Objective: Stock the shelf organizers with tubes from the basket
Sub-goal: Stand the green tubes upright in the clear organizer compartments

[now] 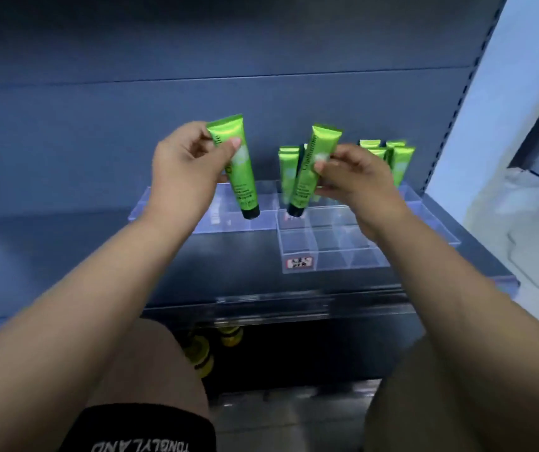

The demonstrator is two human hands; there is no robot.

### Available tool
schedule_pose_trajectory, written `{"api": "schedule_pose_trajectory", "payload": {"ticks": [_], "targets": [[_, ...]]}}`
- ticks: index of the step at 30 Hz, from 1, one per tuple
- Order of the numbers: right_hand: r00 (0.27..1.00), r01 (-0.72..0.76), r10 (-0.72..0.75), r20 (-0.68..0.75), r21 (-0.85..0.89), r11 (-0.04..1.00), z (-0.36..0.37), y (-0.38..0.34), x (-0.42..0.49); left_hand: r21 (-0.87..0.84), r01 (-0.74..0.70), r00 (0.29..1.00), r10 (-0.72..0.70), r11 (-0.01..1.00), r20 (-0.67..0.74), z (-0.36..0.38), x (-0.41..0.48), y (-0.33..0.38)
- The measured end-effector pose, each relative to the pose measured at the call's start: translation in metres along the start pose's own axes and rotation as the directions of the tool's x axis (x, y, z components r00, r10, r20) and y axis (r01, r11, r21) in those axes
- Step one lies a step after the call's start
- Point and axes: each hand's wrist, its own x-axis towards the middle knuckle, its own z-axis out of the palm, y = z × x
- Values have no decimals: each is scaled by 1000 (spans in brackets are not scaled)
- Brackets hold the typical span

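Fingers (229,148) of left hand (183,164) and right hand (356,177) each pinching a green tube (242,181), caps down over open organizer cells (330,252).

I have both arms stretched forward, the left forearm (98,288) and right forearm (457,305) bare and angling in toward each other. My left hand (186,168) is the higher one, its back toward me. Its thumb (233,145) lies across the front of a tube (242,184) with the fingers curled behind, so the tube hangs cap down. My right hand (356,177) is slightly lower, fingertips pinching a second tube (310,164) at mid-length, tilted. The hands are near each other but apart.
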Motion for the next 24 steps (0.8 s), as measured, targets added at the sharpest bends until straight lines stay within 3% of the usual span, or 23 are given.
{"api": "schedule_pose_trajectory", "payload": {"ticks": [7,15,21,24], "targets": [[975,91,-101,-199,-59,994,-49,32,32,-78,10,1000,-12,997,-21,69,11,-46],[961,99,-121,-248,-101,990,-54,74,81,-28,-3,1000,3,1000,-8,98,39,-99],[960,96,-165,-225,-289,952,-44,100,102,127,-41,997,32,991,66,98,55,-135],[961,93,-173,-214,-337,937,-45,108,108,118,-1,998,-7,993,70,99,60,-146]]}}
